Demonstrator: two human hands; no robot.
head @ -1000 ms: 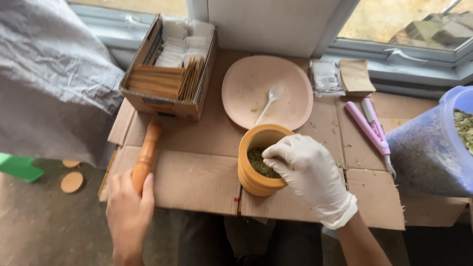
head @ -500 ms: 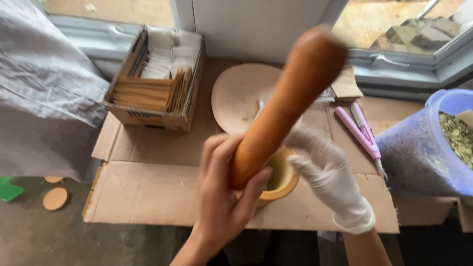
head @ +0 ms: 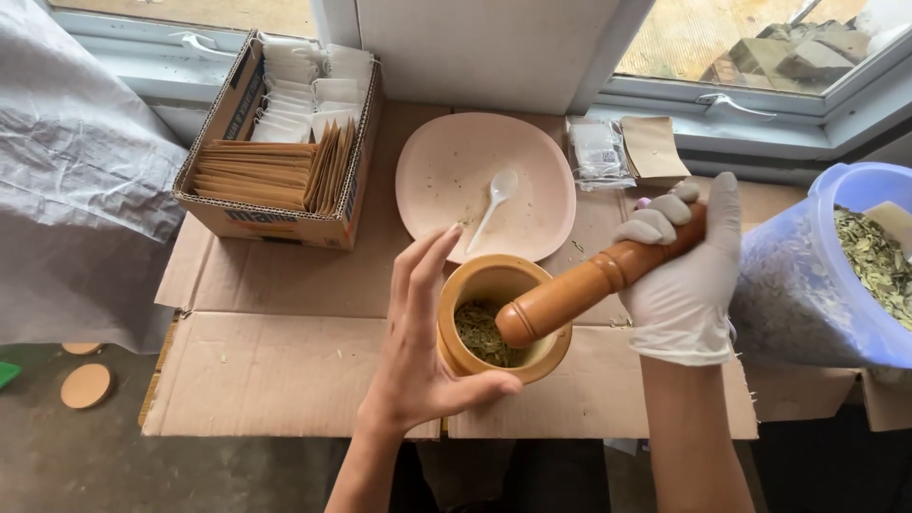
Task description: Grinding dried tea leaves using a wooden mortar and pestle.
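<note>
A wooden mortar (head: pixel 475 285) with crushed green leaves inside stands on the cardboard-covered table (head: pixel 275 370). My right hand (head: pixel 686 275), in a white glove, is shut on the handle of a wooden pestle (head: pixel 579 287), whose thick end rests inside the mortar. My bare left hand (head: pixel 418 351) is open, fingers spread, cupping the mortar's left side with the thumb under its front.
A pale pink plate (head: pixel 446 180) with a white plastic spoon (head: pixel 494 204) lies behind the mortar. A cardboard box (head: pixel 285 223) of brown and white packets stands at back left. A blue tub of dried leaves (head: pixel 836 275) is at right. Small packets (head: pixel 627 147) lie by the window.
The pestle passed from my left hand to my gloved right hand and its end went down into the mortar. My left hand let go and opened beside the mortar.
</note>
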